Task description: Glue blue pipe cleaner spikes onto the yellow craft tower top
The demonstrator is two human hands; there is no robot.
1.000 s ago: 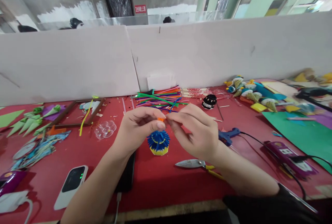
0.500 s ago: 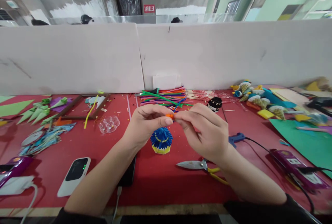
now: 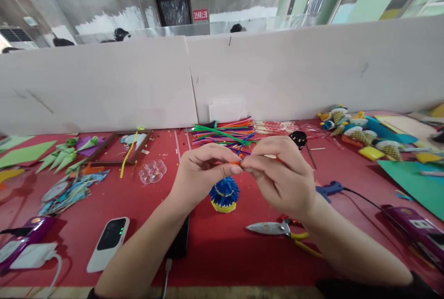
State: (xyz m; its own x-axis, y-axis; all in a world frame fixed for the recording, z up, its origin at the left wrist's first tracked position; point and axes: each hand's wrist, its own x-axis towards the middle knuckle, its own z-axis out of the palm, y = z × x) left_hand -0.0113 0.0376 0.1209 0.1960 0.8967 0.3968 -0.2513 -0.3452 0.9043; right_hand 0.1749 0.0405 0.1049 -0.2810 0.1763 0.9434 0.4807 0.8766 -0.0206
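Note:
My left hand (image 3: 201, 172) and my right hand (image 3: 284, 179) meet above the middle of the table, fingertips almost touching. Between them they pinch a small orange piece (image 3: 235, 163), mostly covered by the fingers, so its kind is unclear. Just below stands a blue and yellow model of folded pieces (image 3: 225, 195), its top partly behind my left hand. Scissors with yellow handles (image 3: 268, 228) lie near my right forearm, their blades pointing left. Behind my hands is a bundle of coloured pipe cleaners (image 3: 222, 128).
On the left are a clear bead tray (image 3: 152, 171), a white device with a screen (image 3: 109, 243) and green paper cones (image 3: 62, 158). A blue glue gun (image 3: 331, 189), a purple power strip (image 3: 416, 227) and green sheet (image 3: 412, 183) lie right. A white partition (image 3: 294, 72) closes the back.
Both hands keep their pinch, and less of the orange piece shows between the fingers. The whole view has shifted slightly, so the table things appear further right and a little lower.

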